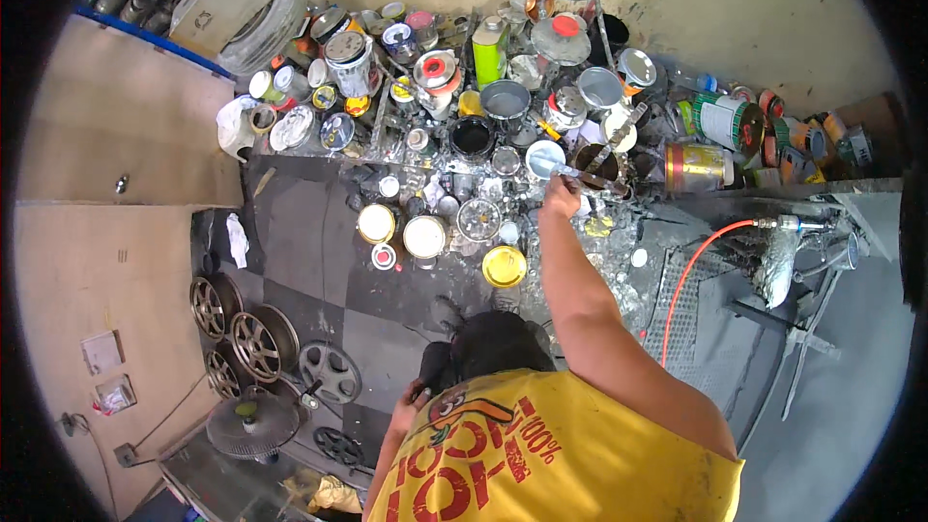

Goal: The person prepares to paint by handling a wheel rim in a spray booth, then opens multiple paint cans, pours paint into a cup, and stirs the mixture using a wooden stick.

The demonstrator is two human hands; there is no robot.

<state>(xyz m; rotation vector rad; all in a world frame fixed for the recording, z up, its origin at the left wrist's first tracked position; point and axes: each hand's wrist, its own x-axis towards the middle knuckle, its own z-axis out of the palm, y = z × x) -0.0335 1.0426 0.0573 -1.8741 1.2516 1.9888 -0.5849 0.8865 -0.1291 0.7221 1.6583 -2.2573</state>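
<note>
Floor point(309, 232): dark, stained with paint, and it carries almost all that is in view.
Person: seen from above in a yellow shirt point(551, 454), bending toward the clutter.
Cans point(454, 87): a dense crowd of paint cans, lids and bottles, most of them open or smeared, standing along the base of the pale wall.
Wheel rims point(256, 338): several metal rims lie together at the left side, well apart from the cans.
Hose point(691, 271): an orange hose runs along the floor at the right, up to a spray tool on a stand.
Right hand point(559, 195): stretched far forward, the fingers pressed together around a thin stir stick point(590, 177).
Small can point(544, 157): pale inside, it stands among the other cans, just beyond the right hand; one end of the stick reaches to it.
Left hand point(411, 396): low and near the body, half hidden by a dark object; whether it grips something cannot be told.
Step in hand: it seems the person is stirring or picking up paint from the small can.
Next move: probably it calls for a steady wrist, so the stick does not tip the neighbouring cans.
</note>
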